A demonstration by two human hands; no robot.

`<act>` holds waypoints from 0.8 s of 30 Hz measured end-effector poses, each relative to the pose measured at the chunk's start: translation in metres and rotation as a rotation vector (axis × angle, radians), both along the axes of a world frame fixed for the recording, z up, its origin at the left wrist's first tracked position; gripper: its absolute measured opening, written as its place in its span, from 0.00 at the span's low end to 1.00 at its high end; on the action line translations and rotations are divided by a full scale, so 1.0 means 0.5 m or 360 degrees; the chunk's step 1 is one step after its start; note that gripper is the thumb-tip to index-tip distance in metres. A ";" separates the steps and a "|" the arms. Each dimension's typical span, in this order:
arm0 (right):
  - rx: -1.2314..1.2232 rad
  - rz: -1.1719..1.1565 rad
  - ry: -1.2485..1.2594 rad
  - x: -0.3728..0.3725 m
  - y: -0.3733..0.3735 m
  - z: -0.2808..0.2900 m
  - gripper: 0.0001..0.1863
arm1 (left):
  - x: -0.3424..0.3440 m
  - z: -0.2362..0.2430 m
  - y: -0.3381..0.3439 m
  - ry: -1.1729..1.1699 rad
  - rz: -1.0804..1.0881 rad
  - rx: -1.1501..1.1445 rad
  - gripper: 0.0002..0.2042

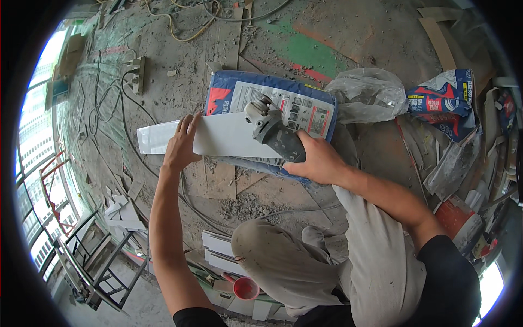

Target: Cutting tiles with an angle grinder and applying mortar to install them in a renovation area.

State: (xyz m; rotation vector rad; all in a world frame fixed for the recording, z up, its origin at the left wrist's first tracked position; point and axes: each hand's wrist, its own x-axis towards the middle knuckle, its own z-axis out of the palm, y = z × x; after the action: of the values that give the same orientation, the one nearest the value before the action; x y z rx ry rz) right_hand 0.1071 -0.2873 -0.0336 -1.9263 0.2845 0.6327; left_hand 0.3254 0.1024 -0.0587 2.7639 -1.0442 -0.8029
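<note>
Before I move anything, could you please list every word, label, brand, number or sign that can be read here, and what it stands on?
I'll locate the print without copying its wording.
Blue bag under the white tile: larger characters near its left end; small label print, mostly too small to read.
Crumpled blue-and-red bag: bold characters, partly distorted by folds.
Angle grinder: no readable lettering.

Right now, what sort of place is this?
Likely a building or renovation site: rubble lies on a bare, dusty floor, loose cables trail around a power strip, and the right hand holds a grinder.
</note>
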 end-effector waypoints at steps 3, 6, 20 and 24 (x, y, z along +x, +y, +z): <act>0.0023 -0.0013 0.0026 -0.004 0.002 -0.001 0.37 | 0.000 -0.003 -0.002 -0.0006 -0.0001 -0.0007 0.73; -0.0009 -0.0051 -0.0168 -0.009 0.004 -0.016 0.35 | 0.001 -0.005 -0.001 -0.0015 -0.0006 -0.0004 0.73; 0.0014 -0.0015 -0.0008 -0.001 0.007 -0.004 0.37 | 0.000 -0.003 0.000 -0.0023 -0.0031 -0.0011 0.73; 0.0040 -0.0038 -0.0007 -0.004 0.009 -0.004 0.37 | 0.003 -0.005 -0.001 -0.0005 -0.0022 -0.0012 0.73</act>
State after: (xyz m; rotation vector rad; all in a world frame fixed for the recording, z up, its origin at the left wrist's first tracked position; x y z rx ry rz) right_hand 0.1049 -0.2826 -0.0357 -1.8970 0.2953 0.6134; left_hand 0.3267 0.1019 -0.0612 2.7553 -1.0661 -0.7954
